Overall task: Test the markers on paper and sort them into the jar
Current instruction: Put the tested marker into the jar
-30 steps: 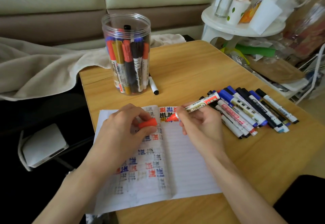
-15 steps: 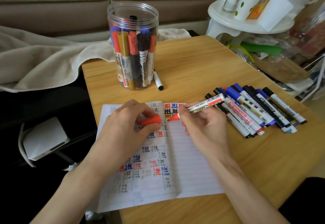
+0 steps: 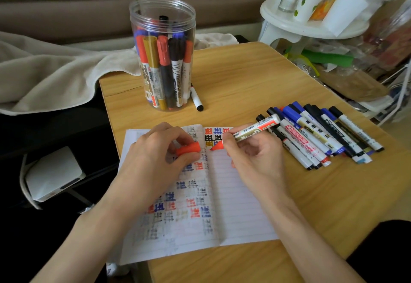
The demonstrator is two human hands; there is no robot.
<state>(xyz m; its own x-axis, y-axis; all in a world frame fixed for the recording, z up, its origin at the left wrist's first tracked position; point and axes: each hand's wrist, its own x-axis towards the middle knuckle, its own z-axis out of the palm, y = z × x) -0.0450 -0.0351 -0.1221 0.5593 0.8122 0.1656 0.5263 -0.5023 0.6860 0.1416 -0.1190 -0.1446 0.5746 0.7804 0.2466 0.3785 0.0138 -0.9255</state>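
Still, little has shifted: my right hand (image 3: 255, 156) keeps the red marker (image 3: 251, 132) tip-down on the paper (image 3: 240, 205), my left hand (image 3: 153, 156) pinches its cap (image 3: 189, 148). The test looks unfinished, and the jar (image 3: 162, 53) waits at eleven o'clock.

Wooden table (image 3: 244, 76), cream-and-brown sofa (image 3: 66, 5) behind, beige blanket (image 3: 44, 76), cluttered white stand (image 3: 289, 26) at right, soft daylight

Bare forearms (image 3: 104, 222), bare hands (image 3: 155, 160) (image 3: 255, 162)

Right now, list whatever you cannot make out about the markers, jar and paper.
Head view:
rear markers in the jar, behind front ones;
lower markers in the marker pile, under upper ones;
marks on the paper beneath the left hand;
pile label print, too small.
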